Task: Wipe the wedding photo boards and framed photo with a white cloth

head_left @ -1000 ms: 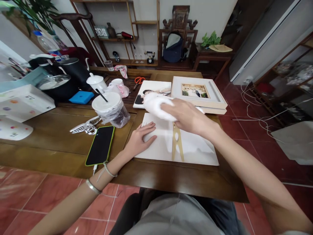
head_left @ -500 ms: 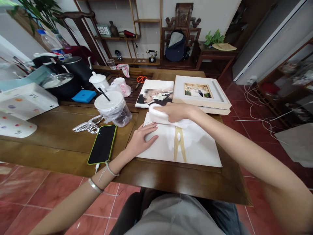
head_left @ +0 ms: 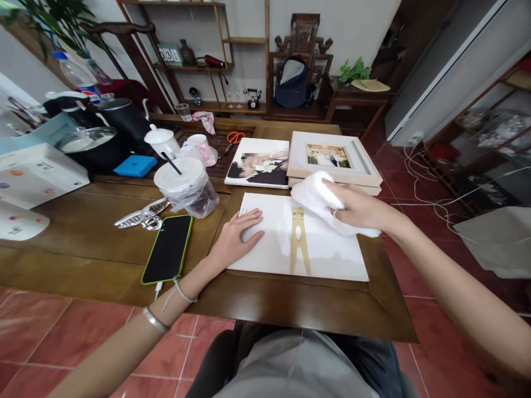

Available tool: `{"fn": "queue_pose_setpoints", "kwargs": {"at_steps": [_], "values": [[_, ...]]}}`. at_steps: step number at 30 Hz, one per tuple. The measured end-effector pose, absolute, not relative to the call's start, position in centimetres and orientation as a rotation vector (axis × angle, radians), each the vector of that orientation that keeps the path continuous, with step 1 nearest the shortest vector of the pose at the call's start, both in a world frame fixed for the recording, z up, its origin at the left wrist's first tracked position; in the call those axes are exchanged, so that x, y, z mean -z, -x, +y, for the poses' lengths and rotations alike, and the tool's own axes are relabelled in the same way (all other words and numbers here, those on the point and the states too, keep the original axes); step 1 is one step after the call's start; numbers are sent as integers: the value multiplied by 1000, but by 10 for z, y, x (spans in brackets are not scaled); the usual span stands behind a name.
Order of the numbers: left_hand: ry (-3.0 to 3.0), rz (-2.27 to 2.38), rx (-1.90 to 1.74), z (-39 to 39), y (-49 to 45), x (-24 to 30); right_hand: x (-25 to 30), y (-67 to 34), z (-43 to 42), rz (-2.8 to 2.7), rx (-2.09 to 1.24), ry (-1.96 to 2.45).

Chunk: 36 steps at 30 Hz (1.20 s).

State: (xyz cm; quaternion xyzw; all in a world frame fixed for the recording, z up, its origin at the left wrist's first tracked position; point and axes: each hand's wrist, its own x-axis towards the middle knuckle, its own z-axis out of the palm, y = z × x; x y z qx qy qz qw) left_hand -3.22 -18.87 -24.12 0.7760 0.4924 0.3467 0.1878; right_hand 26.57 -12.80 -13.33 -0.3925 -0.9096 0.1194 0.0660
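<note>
A white board [head_left: 265, 243] lies flat on the wooden table, with a tan A-shaped piece [head_left: 299, 249] on its middle, perhaps a stand. My left hand [head_left: 234, 237] rests on the board's left side, fingers spread flat. Over the far right part of the board, my right hand [head_left: 352, 207] grips a bunched white cloth [head_left: 315, 193], whose loose end trails toward the right edge. Behind the board are a photo panel [head_left: 259, 163] and a framed picture [head_left: 332, 157] with a pale wooden frame, stacked on another pale piece.
Left of the board stand a lidded plastic cup [head_left: 185, 179] in a bag, a phone [head_left: 168, 249] on a cable and a silver clip-like object [head_left: 143, 214]. Orange-handled scissors [head_left: 235, 138], a white pot [head_left: 161, 141] and a blue box [head_left: 135, 165] sit farther back.
My right hand has swept the cloth from the board's far left part to its far right, uncovering the top of the tan piece. My left hand stays on the board.
</note>
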Motion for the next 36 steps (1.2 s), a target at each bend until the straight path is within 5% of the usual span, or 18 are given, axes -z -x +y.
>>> {"fn": "queue_pose_setpoints", "kwargs": {"at_steps": [9,24,32,36], "values": [[-2196,1388,-950,-188,33,240,150,-225,-130,-2897,-441,1092],[-2199,1375,-964,-189,33,242,143,-349,-154,-2726,-394,1484],[-2199,1387,-928,-189,33,240,86,-346,-196,-2454,355,1623],[-2200,1390,-928,-189,33,241,101,-302,-218,-2405,621,1648]]}}
